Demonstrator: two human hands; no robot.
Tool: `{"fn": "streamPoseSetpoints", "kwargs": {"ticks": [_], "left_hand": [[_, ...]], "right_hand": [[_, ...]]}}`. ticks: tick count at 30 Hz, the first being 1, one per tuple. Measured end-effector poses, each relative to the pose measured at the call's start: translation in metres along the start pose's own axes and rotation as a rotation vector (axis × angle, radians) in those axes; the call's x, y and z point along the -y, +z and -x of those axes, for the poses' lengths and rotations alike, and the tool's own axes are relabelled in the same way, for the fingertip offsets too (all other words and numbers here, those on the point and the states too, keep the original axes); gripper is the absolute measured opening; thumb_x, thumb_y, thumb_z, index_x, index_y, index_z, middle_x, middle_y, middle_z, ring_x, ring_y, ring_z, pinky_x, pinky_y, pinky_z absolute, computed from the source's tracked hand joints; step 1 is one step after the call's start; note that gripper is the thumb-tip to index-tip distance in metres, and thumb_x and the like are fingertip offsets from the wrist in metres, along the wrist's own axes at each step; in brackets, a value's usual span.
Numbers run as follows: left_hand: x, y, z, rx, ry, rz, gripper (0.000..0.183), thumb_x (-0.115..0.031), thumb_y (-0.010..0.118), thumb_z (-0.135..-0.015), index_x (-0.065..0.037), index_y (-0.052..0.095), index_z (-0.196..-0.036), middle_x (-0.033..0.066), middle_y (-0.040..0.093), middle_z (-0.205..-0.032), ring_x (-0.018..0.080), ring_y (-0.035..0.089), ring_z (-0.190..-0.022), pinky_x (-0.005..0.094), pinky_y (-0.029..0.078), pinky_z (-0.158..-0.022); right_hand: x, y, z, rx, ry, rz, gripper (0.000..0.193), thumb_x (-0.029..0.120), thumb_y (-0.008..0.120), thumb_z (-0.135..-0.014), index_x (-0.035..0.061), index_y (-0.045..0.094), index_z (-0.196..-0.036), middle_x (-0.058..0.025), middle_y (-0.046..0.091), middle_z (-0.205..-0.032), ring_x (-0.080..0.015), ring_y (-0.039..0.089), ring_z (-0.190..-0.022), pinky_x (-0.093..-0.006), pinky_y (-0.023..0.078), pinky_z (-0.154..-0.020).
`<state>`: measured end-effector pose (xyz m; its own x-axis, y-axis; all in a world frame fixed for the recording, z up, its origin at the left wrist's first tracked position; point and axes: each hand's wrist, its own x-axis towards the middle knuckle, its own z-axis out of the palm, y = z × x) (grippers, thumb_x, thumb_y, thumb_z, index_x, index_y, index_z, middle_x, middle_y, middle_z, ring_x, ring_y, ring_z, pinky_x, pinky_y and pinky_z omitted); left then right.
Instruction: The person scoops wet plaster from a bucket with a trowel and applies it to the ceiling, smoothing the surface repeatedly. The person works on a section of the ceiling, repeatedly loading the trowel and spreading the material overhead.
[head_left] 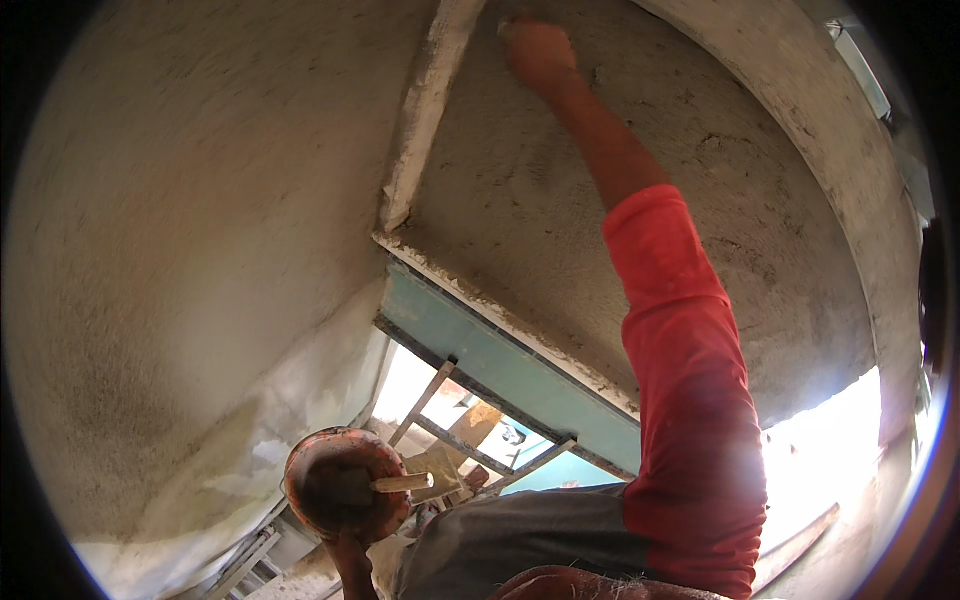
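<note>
At the lower left, my left hand [347, 550] grips a round, orange-rimmed bowl [300, 485] from below. Its inside looks dark and grey, and a pale wooden handle [405, 482] sticks out over the rim on the right. My right arm, in a red sleeve, stretches up to a rough grey plastered surface [700, 190]. There my right hand [540, 52] is closed near the top edge of the view, close to a pale raised strip. A small whitish bit shows by its fingers, but blur hides what it is.
The pale strip [425, 120] divides the grey surface from a smooth plastered wall [190, 250] on the left. Below runs a green panel [500, 330] above a dark metal frame [440, 375]. Bright openings lie beyond the frame and at the right. A curved plaster edge [830, 170] borders the right.
</note>
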<state>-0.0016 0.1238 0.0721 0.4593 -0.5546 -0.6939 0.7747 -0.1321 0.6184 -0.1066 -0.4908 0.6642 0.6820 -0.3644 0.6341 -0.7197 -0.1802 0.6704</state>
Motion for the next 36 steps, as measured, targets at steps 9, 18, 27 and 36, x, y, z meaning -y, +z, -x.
{"fn": "streamPoseSetpoints", "kwargs": {"ticks": [9,18,27,36], "left_hand": [[-0.014,0.025,0.004,0.008,0.129,0.059,0.047,-0.003,0.064,-0.086,-0.005,0.059,-0.133,0.0055,0.071,-0.102,0.0186,0.070,-0.087,0.0330,0.060,-0.072],[-0.028,0.036,0.022,0.126,0.191,-0.015,0.034,-0.005,0.064,-0.090,-0.003,0.063,-0.124,0.0067,0.072,-0.103,0.0185,0.071,-0.093,0.0333,0.060,-0.076],[-0.060,0.087,0.038,0.111,0.365,-0.181,0.045,0.003,0.064,-0.092,-0.002,0.053,-0.135,0.0091,0.068,-0.121,0.0178,0.068,-0.106,0.0337,0.058,-0.087],[-0.056,0.121,0.055,0.119,0.336,-0.254,0.041,0.004,0.063,-0.094,-0.001,0.052,-0.134,0.0105,0.068,-0.119,0.0208,0.070,-0.102,0.0352,0.062,-0.084]], "right_hand": [[0.030,-0.051,0.053,-0.197,0.055,-0.351,0.019,0.019,0.062,-0.101,0.0071,0.067,-0.114,-0.0138,0.073,-0.107,-0.0266,0.074,-0.089,-0.0401,0.059,-0.072],[0.213,-0.097,0.341,0.532,0.203,-1.341,0.013,0.023,0.067,-0.096,0.0142,0.073,-0.104,-0.0085,0.075,-0.101,-0.0307,0.073,-0.090,-0.0414,0.058,-0.080],[0.314,-0.165,0.461,0.559,-0.252,-1.229,0.029,0.033,0.065,-0.095,0.0067,0.072,-0.105,-0.0129,0.068,-0.105,-0.0310,0.062,-0.110,-0.0423,0.056,-0.088],[0.308,-0.150,0.471,1.069,-0.178,-1.336,0.053,0.024,0.072,-0.086,-0.0092,0.055,-0.124,-0.0261,0.065,-0.115,-0.0363,0.065,-0.111,-0.0513,0.053,-0.093]]}}
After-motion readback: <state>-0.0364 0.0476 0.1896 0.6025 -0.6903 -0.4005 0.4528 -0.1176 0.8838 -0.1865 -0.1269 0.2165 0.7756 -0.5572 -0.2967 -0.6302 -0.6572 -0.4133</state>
